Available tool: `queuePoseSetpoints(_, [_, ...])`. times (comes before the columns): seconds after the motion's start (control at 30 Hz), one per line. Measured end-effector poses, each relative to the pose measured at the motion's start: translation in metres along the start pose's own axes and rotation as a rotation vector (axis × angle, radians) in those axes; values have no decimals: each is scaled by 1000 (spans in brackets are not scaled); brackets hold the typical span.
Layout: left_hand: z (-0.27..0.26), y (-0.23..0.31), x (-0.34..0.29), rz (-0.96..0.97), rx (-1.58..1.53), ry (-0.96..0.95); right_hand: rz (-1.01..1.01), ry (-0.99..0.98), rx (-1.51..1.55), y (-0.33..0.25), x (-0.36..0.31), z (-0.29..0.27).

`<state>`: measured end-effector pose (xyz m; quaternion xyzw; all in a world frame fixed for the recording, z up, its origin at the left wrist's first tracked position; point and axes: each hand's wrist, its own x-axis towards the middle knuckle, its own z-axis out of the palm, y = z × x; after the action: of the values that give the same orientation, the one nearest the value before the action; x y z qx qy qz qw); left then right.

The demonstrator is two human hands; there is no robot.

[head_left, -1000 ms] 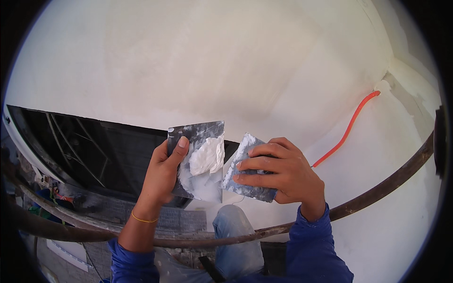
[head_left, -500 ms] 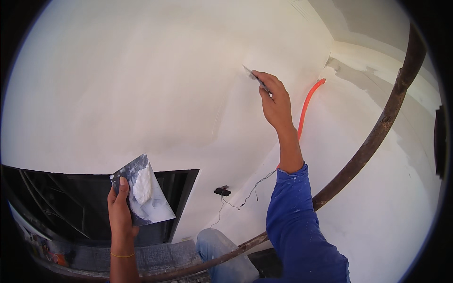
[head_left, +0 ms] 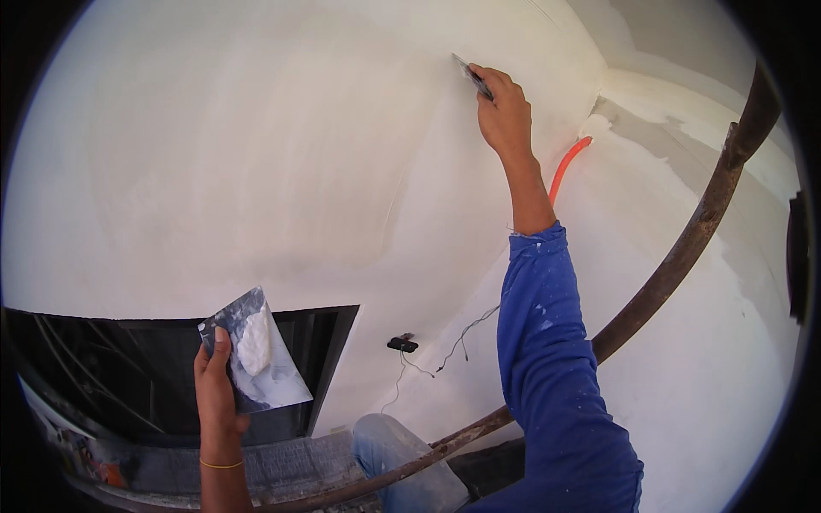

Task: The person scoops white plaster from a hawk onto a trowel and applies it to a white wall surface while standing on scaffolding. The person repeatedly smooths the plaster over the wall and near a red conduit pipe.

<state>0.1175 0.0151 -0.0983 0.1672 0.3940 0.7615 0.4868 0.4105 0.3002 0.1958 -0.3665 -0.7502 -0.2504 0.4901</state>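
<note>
My left hand (head_left: 219, 385) is closed on a flat, dark plaster board (head_left: 286, 392), thumb on its top face. A thick lump of white putty (head_left: 254, 344) lies on that board, with a thinner white smear around it. Higher up, my right hand (head_left: 506, 111) grips a putty knife (head_left: 469, 73), its thin metal blade edge-on against the white wall (head_left: 282, 154). Whether the whole blade edge touches the wall is hard to tell. The knife's handle is mostly hidden by my fingers.
A rusty metal pole (head_left: 676, 261) curves across the right side and bottom. An orange conduit (head_left: 570, 162) sticks out near the corner. Thin wires hang by a black wall box (head_left: 402, 344). A dark window opening (head_left: 128, 376) lies lower left, above a grey ledge (head_left: 316, 466).
My right hand has moved the putty knife upward along the wall and slightly right, the arm stretching further. My left hand with the board has barely shifted.
</note>
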Motion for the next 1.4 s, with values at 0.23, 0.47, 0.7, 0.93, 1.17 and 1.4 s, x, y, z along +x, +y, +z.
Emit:
queuePoseSetpoints(0.23, [1,0,0,-16,48,40,-111,47,-103,7,-79,46])
queuePoseSetpoints(0.47, [1,1,-3,-13,69,56,-138,-39,-85,4,-217,101])
queuePoseSetpoints(0.7, [-2,1,-1,-40,43,44,-242,-166,-104,33,-326,137])
queuePoseSetpoints(0.93, [-17,-12,13,-152,-13,-72,-30,-455,-10,6,-363,103])
queuePoseSetpoints(1.17, [-1,-38,9,-452,-254,-217,-12,-555,1089,-141,-324,9])
queuePoseSetpoints(1.4, [7,-15,-3,-386,-381,-250,-312,-661,727,-146,-286,2])
